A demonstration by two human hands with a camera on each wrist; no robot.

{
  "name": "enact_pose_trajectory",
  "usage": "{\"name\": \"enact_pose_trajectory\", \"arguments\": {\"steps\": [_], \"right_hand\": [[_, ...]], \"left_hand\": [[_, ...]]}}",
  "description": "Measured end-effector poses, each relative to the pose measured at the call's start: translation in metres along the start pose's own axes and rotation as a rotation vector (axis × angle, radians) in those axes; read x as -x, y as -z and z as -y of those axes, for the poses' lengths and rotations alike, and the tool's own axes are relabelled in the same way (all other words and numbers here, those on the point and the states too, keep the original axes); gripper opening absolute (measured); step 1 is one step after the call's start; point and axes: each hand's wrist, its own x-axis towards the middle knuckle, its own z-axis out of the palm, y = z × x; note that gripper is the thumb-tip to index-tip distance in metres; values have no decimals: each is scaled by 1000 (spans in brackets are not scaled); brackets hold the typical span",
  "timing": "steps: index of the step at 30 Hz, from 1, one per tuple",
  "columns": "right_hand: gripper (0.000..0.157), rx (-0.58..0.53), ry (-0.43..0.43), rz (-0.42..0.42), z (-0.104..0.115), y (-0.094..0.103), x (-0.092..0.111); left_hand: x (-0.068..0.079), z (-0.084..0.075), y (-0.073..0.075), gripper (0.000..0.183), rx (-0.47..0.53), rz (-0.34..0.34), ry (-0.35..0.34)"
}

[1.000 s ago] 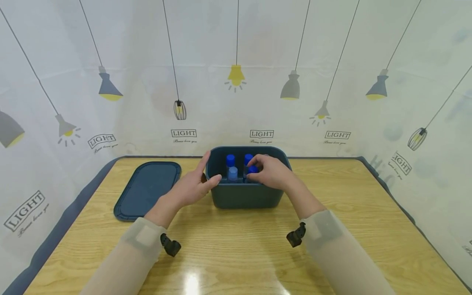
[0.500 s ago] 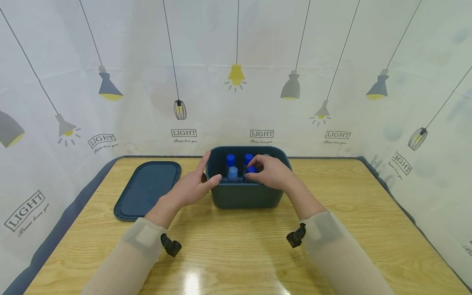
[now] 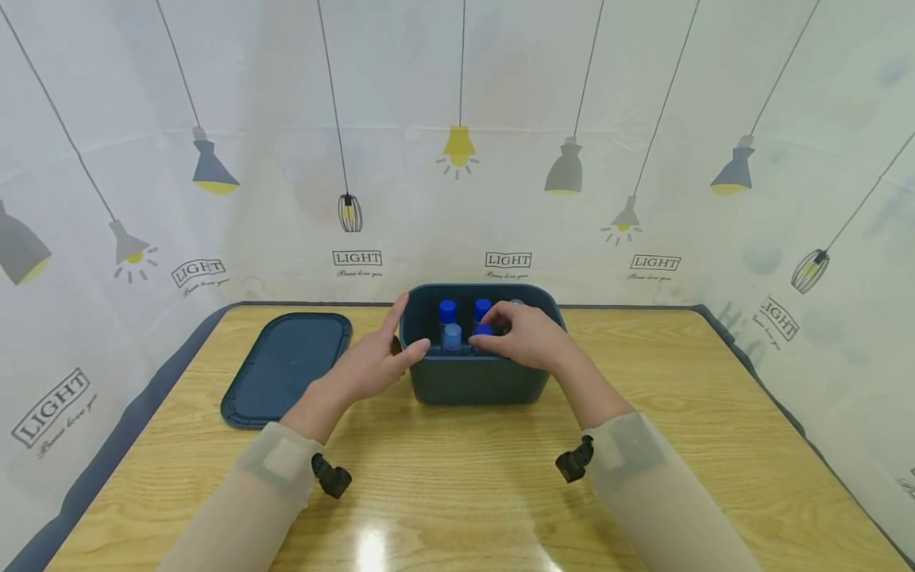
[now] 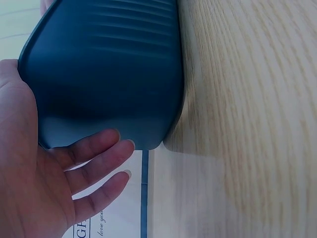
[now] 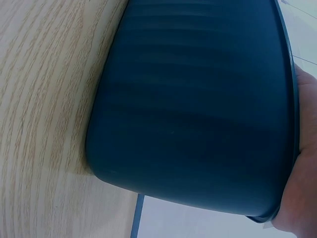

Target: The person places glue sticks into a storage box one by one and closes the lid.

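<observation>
A dark blue-green plastic storage bin (image 3: 480, 381) stands at the back middle of the table. Inside are upright bottles: one with a light blue cap (image 3: 452, 337), another with a dark blue cap (image 3: 447, 310), and a third dark blue-capped bottle (image 3: 483, 307) behind my right fingers. My right hand (image 3: 525, 334) reaches over the front rim and pinches the dark blue cap (image 3: 484, 330) of a front bottle between thumb and fingers. At the bin's left end rests my left hand (image 3: 372, 361), thumb over the rim; its relaxed fingers (image 4: 99, 166) spread along the outer wall.
A flat dark blue lid (image 3: 289, 369) lies on the wooden table (image 3: 443, 477) left of the bin. Close behind the bin hangs a white backdrop (image 3: 400, 159) printed with lamps. Another cap (image 3: 517, 303) partly shows behind my right hand.
The bottle cap in my right fingers has shifted slightly left, nearer the light blue cap. My left hand, the bin and the lid stay where they were.
</observation>
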Motion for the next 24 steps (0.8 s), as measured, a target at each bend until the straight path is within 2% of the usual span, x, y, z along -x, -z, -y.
{"name": "enact_pose_trajectory", "arguments": {"steps": [6,11,14,17,20,22,24], "right_hand": [[48,-10,7,-25,1,0,3],[48,-44,15,-96,-1,-4,4],[41,-84,63,-186,-3,-7,4],[32,-162,145,-329,-6,-8,6],[31,-212,197,-451,-12,-4,9],[35,-217,191,-486,-17,1,14],[43,-191,163,-482,-23,6,21]], "left_hand": [[0,0,1,102,-4,-1,0],[-1,1,0,100,-7,2,4],[0,2,-1,100,0,3,9],[0,4,-2,100,11,9,9],[0,4,-2,100,23,10,3],[0,3,-2,100,27,6,-1],[0,2,-1,99,24,4,1]]}}
